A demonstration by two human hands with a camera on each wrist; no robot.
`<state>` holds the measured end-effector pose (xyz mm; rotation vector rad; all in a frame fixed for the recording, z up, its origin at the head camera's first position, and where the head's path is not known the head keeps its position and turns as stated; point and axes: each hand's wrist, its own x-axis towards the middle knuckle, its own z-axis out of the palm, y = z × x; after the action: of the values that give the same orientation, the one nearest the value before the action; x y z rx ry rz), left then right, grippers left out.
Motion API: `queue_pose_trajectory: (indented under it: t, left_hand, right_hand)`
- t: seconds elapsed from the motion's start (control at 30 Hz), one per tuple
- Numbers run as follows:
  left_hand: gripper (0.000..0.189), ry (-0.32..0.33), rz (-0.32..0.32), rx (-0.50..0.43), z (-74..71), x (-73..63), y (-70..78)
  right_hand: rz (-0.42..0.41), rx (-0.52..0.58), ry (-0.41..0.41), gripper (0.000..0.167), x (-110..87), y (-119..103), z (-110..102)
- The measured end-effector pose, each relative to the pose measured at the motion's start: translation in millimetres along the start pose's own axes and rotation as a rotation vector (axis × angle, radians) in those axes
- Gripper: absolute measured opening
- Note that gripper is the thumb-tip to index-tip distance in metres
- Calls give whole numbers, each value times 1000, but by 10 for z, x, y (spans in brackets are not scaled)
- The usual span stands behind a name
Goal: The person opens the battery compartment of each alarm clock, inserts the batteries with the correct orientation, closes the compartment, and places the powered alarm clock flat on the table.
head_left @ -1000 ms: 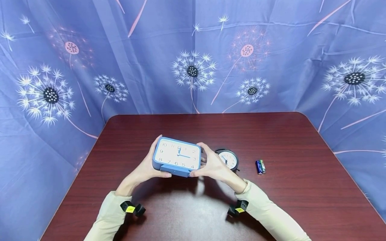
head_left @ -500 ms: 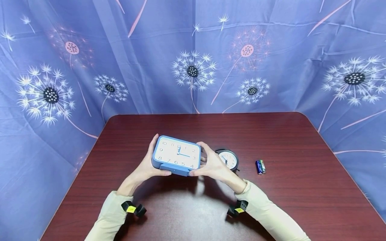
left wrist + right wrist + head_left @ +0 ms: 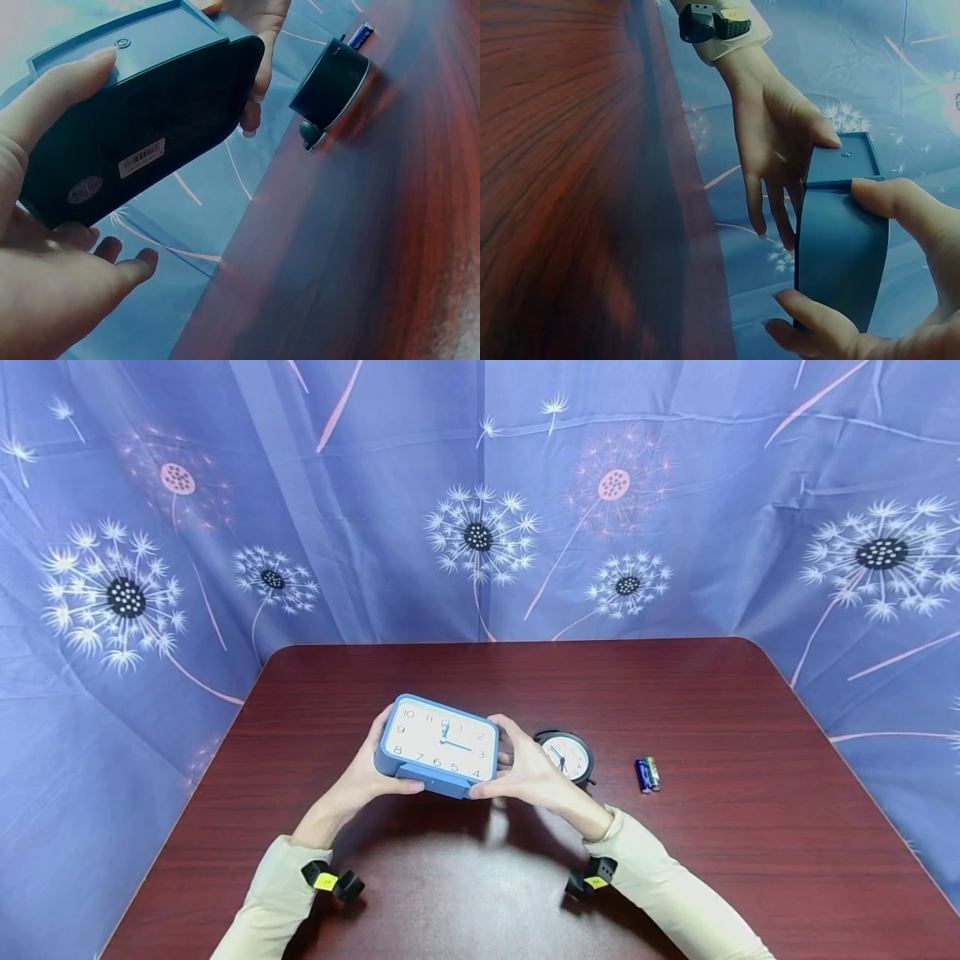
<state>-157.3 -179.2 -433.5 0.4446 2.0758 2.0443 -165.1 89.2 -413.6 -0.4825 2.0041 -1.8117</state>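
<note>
Both hands hold a blue rectangular alarm clock (image 3: 438,739) above the table, its white face turned up toward the head camera and its right end lower. My left hand (image 3: 369,768) grips the left end, thumb along the bottom edge. At the other end, my right hand (image 3: 525,768) grips with its thumb on the bottom corner and fingers behind. In the left wrist view the clock's dark back (image 3: 187,105) shows a barcode sticker (image 3: 142,157) and a round sticker. The right wrist view shows the clock's side (image 3: 840,247) between right thumb and fingers.
A round black alarm clock (image 3: 567,758) with a white face lies on the dark red wooden table (image 3: 720,860), just beyond the right hand and partly covered by it. Farther right lie two batteries (image 3: 648,775), side by side. A blue dandelion-print cloth (image 3: 375,527) hangs behind the table.
The blue alarm clock has shifted slightly up and left in the head view, its left end tipping a little higher. Both hands keep their grip; the black clock and batteries stay in place.
</note>
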Motion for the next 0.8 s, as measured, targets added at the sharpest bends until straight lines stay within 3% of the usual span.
queue_pose_trajectory:
  t: [0.23, 0.5, 0.8]
  left_hand:
    - [118, -72, 51, -55, 24, -11, -22]
    - [120, -106, 68, -86, 34, -30, -40]
    - [122, -151, 132, -88, 56, -61, -32]
  right_hand:
    - [4, -36, -17, 95, -16, -1, 4]
    - [5, -17, -35, 96, -20, -7, 6]
    - [-7, 2, -42, 93, -26, -5, 23]
